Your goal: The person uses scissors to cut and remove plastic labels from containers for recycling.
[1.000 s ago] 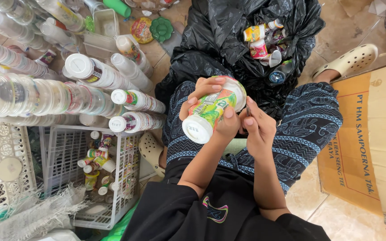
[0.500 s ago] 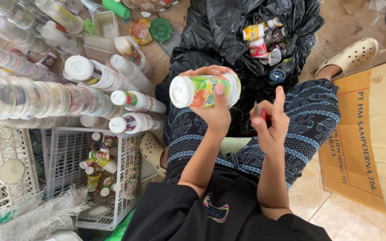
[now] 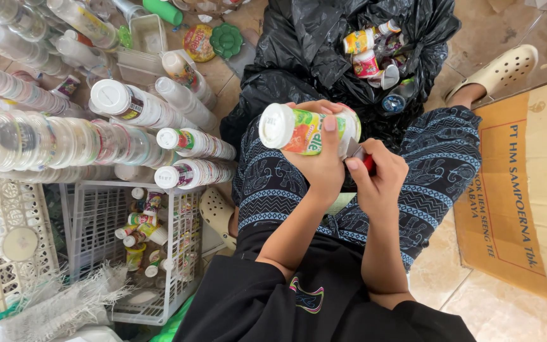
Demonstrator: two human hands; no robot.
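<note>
Beige tiled floor [image 3: 489, 310] under me carries everything. On it, to my left: a white plastic lattice basket [image 3: 96, 253], rows of clear stacked plastic cups [image 3: 45, 142] lying on their sides, and a round green plastic lid [image 3: 226, 40]. Ahead: an open black plastic rubbish bag [image 3: 311, 44]. To my right: a flattened brown cardboard box [image 3: 527, 190], with a cream foam clog [image 3: 495, 69] just beside it.

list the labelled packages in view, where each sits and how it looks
Bottle: in left hand, white cap, green-orange label.
Cardboard: floor, right side, tan, red print.
Small bottles: in black bag, yellow and pink labels.
Capped bottles: left pile, clear, coloured label bands.
</note>
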